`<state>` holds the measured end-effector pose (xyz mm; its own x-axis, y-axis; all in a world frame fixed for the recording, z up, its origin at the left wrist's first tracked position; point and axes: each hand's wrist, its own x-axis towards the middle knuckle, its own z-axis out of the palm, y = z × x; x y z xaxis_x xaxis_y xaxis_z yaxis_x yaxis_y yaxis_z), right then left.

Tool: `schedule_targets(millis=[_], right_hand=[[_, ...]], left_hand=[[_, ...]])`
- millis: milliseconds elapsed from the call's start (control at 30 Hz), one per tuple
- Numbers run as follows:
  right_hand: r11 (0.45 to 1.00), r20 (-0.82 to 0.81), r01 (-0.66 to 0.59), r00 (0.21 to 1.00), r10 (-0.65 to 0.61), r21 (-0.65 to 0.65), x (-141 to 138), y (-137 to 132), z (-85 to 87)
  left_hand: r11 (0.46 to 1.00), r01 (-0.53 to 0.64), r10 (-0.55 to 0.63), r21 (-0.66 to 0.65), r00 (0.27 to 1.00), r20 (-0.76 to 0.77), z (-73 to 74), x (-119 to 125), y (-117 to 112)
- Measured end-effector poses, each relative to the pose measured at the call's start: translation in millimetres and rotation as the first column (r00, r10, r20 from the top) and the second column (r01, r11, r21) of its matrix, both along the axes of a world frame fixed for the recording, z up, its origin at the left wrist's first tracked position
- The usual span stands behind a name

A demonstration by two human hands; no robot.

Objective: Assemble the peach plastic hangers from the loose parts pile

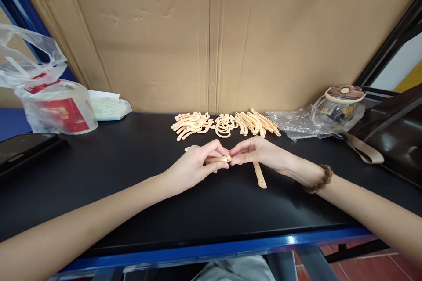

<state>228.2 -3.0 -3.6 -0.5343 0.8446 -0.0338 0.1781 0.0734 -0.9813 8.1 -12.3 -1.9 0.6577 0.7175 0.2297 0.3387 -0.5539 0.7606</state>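
My left hand (201, 162) grips a beige strip-shaped plastic piece (217, 159) between thumb and fingers, above the middle of the black table. The fingertips of my right hand (252, 154) pinch at the right end of that piece, where a small knobbed part shows; its exact shape is hidden. Under my right hand a flat beige strip (260, 176) with a hole near its end points toward me, its far end covered. Just beyond my left hand, the tip of another beige piece (187, 149) peeks out.
Behind my hands lie piles of curved beige pieces (193, 124), hook-shaped pieces (225, 125) and long strips (257, 122). A clear plastic bag (293, 123) and lidded jug (341, 107) stand right, near a dark bag (392, 131). Left are a bagged roll (66, 109) and black phone (26, 151).
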Motion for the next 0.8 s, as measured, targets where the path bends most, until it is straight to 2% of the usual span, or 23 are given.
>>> schedule_targets(millis=[233, 400, 500, 667, 800], right_hand=[[0.996, 0.004, 0.043, 0.999, -0.044, 0.080, -9.2, -4.4, -2.7], [0.985, -0.001, 0.053, 0.999, -0.053, 0.161, -10.5, -4.5, -7.4], [0.984, -0.010, 0.077, 0.997, -0.076, 0.162, -10.5, -4.5, -7.6], [0.986, 0.025, 0.083, 0.996, -0.087, 0.142, -12.1, -7.3, -3.8], [0.977, 0.090, 0.063, 0.992, -0.083, 0.202, -13.1, -9.3, -3.1]], left_hand=[[1.000, 0.019, -0.019, -0.008, 0.999, -0.035, -3.6, -3.3, 1.2], [0.999, 0.021, -0.020, 0.033, 0.999, -0.028, -4.4, -3.6, 2.3], [0.998, 0.011, -0.009, 0.061, 0.999, -0.046, -3.7, -3.9, 2.1], [0.991, 0.009, 0.015, 0.136, 0.985, -0.173, -0.5, -4.4, 0.4], [0.977, -0.010, 0.073, 0.215, 0.955, -0.288, 1.5, -2.6, -0.9]])
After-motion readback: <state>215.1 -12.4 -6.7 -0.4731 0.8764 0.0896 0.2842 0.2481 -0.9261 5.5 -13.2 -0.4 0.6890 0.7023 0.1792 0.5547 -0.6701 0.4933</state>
